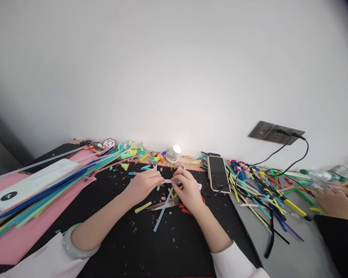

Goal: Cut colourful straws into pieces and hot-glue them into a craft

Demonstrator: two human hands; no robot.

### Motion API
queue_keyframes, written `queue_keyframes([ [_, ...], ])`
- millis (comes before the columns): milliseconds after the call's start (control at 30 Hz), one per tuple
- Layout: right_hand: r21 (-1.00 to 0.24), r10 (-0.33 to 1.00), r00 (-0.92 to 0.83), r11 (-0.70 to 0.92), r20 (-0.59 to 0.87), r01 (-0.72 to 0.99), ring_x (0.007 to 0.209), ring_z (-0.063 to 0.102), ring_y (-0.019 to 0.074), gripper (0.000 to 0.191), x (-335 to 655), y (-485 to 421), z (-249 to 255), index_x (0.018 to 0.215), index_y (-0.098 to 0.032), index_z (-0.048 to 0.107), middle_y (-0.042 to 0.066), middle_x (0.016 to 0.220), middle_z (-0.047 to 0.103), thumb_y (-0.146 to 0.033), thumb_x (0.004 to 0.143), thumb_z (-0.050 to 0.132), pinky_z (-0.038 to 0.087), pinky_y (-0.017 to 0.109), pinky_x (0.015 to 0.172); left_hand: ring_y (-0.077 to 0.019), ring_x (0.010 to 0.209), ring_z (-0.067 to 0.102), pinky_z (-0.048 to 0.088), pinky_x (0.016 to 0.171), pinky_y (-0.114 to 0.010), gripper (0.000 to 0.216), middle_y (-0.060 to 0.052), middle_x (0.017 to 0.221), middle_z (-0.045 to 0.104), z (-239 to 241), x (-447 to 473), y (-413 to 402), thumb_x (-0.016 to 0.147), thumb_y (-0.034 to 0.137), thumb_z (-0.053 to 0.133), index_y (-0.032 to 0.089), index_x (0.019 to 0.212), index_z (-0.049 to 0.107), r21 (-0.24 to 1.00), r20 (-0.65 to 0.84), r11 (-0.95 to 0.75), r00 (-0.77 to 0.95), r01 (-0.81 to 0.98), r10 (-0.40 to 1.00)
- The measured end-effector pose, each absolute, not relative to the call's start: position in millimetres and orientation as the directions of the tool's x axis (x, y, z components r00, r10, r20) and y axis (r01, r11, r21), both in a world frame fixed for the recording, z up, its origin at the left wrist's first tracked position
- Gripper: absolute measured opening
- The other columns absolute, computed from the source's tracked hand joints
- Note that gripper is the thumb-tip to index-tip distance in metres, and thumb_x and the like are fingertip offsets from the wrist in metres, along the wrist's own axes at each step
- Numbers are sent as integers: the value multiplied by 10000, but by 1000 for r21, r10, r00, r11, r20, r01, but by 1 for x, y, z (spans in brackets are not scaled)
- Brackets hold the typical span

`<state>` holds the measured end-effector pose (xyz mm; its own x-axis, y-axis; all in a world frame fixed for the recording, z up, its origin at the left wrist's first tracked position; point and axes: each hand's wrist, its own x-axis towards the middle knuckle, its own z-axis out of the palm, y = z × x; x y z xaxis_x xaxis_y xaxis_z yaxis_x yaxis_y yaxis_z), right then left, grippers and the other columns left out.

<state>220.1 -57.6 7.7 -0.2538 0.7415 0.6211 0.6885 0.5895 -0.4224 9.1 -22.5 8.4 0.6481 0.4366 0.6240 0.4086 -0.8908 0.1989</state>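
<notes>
My left hand (146,186) and my right hand (189,190) meet over the black mat, fingers pinched on the two ends of a short lilac pipe cleaner (168,181). It is held level between them. Below my right hand, a pale blue pipe cleaner (163,212) slants across a pair of scissors (159,205); red parts, perhaps the scissors' handles, show partly under my right wrist. A yellow-green pipe cleaner piece (143,207) lies left of the blades. Small colored scraps are scattered around both hands.
Long pipe cleaners (60,189) and a white box (31,181) lie on pink sheets at left. A paper cup (174,153) stands by the wall. At right are a phone (218,173), cables, yellow-black pliers (292,204), more pipe cleaners, a bottle (319,175) and another person's hands (336,202).
</notes>
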Motion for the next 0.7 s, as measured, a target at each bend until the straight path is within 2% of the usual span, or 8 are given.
queue_keyframes([
  [367, -429, 745, -247, 585, 620, 688, 907, 610, 211, 141, 220, -57, 9, 819, -217, 649, 63, 925, 641, -119, 851, 552, 502, 352, 838, -192, 848, 631, 516, 771, -316, 347, -81, 900, 709, 7, 9, -22, 1023, 225, 343, 168, 951, 678, 201, 618, -891, 652, 408, 439],
  [700, -463, 778, -217, 546, 590, 698, 967, 613, 226, 150, 221, -56, 9, 905, -219, 651, 69, 974, 654, -121, 832, 564, 506, 374, 872, -197, 845, 628, 521, 771, -327, 350, -87, 909, 711, 7, 8, -21, 1017, 221, 340, 168, 962, 682, 210, 609, -885, 652, 416, 451],
])
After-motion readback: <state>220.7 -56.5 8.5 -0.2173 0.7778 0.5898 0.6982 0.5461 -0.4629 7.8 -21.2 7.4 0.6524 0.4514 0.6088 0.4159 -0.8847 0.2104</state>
